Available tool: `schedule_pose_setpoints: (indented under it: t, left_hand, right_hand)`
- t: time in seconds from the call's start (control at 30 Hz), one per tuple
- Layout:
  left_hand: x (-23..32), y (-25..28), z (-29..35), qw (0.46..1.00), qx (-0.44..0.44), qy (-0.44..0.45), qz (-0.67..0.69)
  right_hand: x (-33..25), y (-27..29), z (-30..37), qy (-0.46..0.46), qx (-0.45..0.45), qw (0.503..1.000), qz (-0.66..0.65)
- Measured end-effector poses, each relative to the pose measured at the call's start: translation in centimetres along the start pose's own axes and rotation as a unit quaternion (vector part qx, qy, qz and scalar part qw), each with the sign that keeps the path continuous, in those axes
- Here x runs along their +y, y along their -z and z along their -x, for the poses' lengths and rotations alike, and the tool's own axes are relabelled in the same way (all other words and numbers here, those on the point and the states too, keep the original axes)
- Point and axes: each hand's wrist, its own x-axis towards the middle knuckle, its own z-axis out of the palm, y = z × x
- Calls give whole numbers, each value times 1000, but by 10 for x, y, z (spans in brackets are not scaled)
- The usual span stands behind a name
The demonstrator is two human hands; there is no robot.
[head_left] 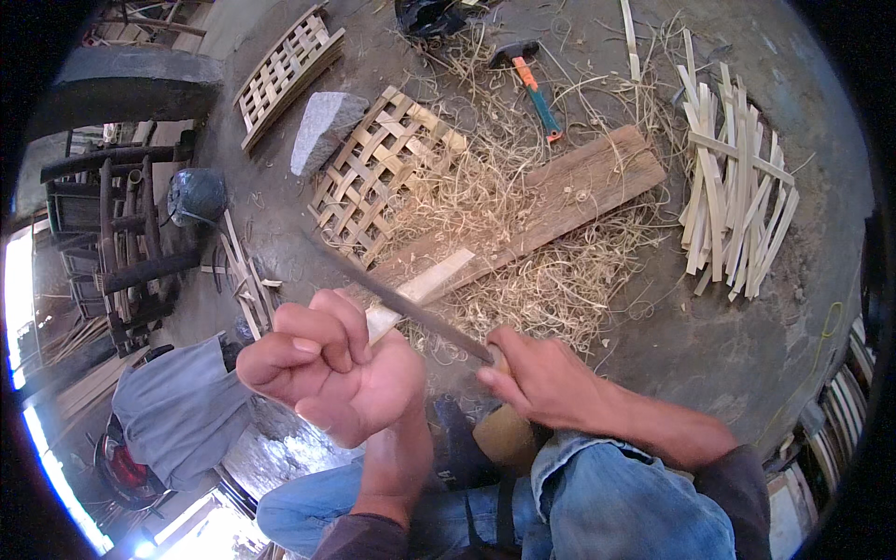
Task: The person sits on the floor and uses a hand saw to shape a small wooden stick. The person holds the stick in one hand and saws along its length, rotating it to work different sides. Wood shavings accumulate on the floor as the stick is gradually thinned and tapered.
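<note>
Gripping knife (437,326) in closed right hand (546,378); over left end of plank (579,191), holding in half-curled left hand (359,383) a strip (441,277): probably light, springy, splintery; best held by flat faces.

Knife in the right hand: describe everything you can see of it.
The knife has a long, narrow, slightly curved blade, dark grey and metal-looking, blurred toward its far end. The right hand closes around its handle, hiding most of it; a small pale part shows. The blade slants toward the picture's upper left, crossing over a pale wooden strip held in the left hand; whether its edge touches cannot be told.
</note>
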Motion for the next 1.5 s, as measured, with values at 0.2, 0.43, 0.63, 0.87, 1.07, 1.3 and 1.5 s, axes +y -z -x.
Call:
schedule_pose_setpoints:
  t: [0.2, 0.43, 0.63, 0.87, 1.07, 1.3, 1.5]
  left_hand:
    - [1, 0, 0, 1000, -9, 0, 22]
    - [1, 3, 1, 998, -39, -21, 39]
    - [6, 3, 4, 999, -29, 8, 12]
    - [5, -3, 2, 999, -1, -22, 28]
    - [7, -1, 4, 1000, 4, 14, 0]
    - [5, 5, 5, 1000, -19, -13, 19]
    - [6, 3, 3, 998, -40, -27, 50]
  right_hand:
    - [-7, 3, 3, -5, 21, 1000, -21]
    - [3, -2, 10, 11, 15, 998, -57]
    - [-5, 2, 7, -4, -3, 1000, -31]
    - [14, 1, -4, -93, -18, 996, -9]
    - [-5, 5, 1, -26, -11, 1000, -5]
    - [3, 1, -1, -44, -23, 999, 15]
    - [-4, 2, 16, 34, 22, 997, -66]
